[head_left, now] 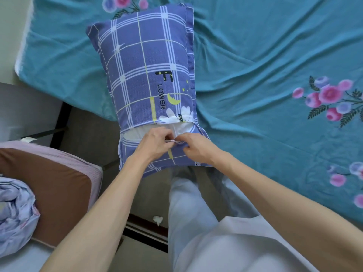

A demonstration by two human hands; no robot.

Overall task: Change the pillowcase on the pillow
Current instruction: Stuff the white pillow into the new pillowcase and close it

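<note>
A pillow in a purple checked pillowcase lies lengthwise on the bed, its near end hanging over the bed's edge toward me. Near that end the case has an opening where the white pillow shows. My left hand and my right hand meet at the middle of this opening. Both pinch the purple edge of the case between fingers and thumb. The fingertips hide just how the fabric is held.
The bed wears a teal sheet with pink flowers. At the left stands a brown stool with a pink cover, and a bundled pale purple cloth lies beside it. My legs in pale trousers stand at the bed's edge.
</note>
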